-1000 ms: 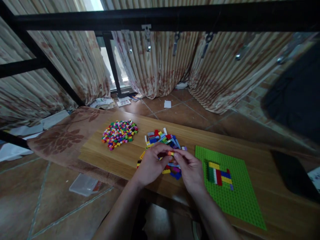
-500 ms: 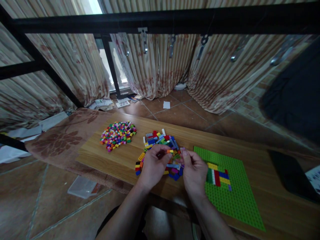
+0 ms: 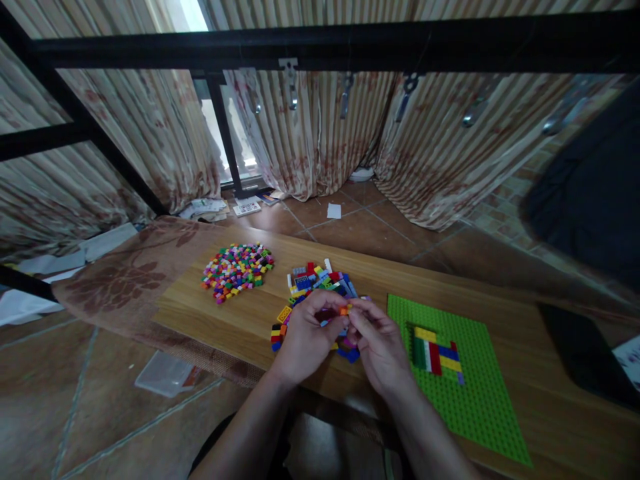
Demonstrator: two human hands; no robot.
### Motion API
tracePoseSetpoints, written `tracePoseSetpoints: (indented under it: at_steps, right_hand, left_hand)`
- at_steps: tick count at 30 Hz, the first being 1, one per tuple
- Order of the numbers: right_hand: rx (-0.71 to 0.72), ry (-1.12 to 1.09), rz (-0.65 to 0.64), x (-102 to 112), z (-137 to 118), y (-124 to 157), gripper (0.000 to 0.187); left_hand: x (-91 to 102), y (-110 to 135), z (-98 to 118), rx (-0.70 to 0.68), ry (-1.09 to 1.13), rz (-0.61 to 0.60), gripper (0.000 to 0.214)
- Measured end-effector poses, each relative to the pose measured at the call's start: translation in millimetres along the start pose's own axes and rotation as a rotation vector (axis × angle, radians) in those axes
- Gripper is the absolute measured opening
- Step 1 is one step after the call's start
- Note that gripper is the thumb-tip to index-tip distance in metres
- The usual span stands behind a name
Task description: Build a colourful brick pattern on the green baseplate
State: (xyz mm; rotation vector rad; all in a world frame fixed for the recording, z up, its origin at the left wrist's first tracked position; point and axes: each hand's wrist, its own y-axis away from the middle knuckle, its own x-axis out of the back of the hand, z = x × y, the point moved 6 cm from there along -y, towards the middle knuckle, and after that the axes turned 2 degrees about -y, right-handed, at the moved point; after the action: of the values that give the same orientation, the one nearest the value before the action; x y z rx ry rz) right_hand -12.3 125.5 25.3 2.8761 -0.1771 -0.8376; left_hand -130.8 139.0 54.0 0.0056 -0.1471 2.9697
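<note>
In the head view my left hand (image 3: 311, 328) pinches a small orange toy brick (image 3: 343, 311) between thumb and forefinger. My right hand (image 3: 379, 335) has its thumb and fingertips closed on the brick's right side, where a bit of yellow shows. Both hands hover over a pile of mixed toy bricks (image 3: 302, 283) and hide part of it. To the right lies a green baseplate (image 3: 480, 400) with a patch of flat coloured bricks (image 3: 436, 358) on it in yellow, green, white, red, blue and purple.
A heap of tiny coloured bricks (image 3: 237, 270) sits on the wooden table (image 3: 200, 320) at left. A dark flat object (image 3: 575, 347) lies at the right end. Beyond the table are a black metal bar (image 3: 320, 50) and curtains (image 3: 320, 140). A clear plastic box (image 3: 165, 373) is on the floor.
My right hand has moved left to meet my left hand, and its fingertips now touch the orange and yellow brick. My left hand has stayed nearly in place.
</note>
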Motion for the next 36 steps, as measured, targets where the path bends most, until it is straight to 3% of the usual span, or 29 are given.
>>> tracePoseSetpoints:
  at_steps: [7, 13, 22, 31, 36]
  right_hand:
    - [0.058, 0.148, 0.014, 9, 7, -3, 0.028]
    - [0.101, 0.083, 0.106, 7, 10, -1, 0.027]
    - [0.021, -0.084, 0.155, 8, 12, -3, 0.03]
    - [-0.143, -0.246, 0.141, 12, 10, -8, 0.018]
    - [-0.123, -0.24, 0.057, 9, 4, -7, 0.019]
  left_hand:
    - [-4.0, 0, -7, 0.052, 0.025, -0.009, 0.015]
    - [-12.5, 0, -8, 0.094, 0.217, 0.089, 0.017]
    - [-19.5, 1, -15, 0.176, 0.254, 0.064, 0.02]
    - [-17.0, 2, -18, 0.267, 0.551, 0.104, 0.028]
    - [-7.4, 0, -15, 0.177, 0.429, 0.144, 0.024]
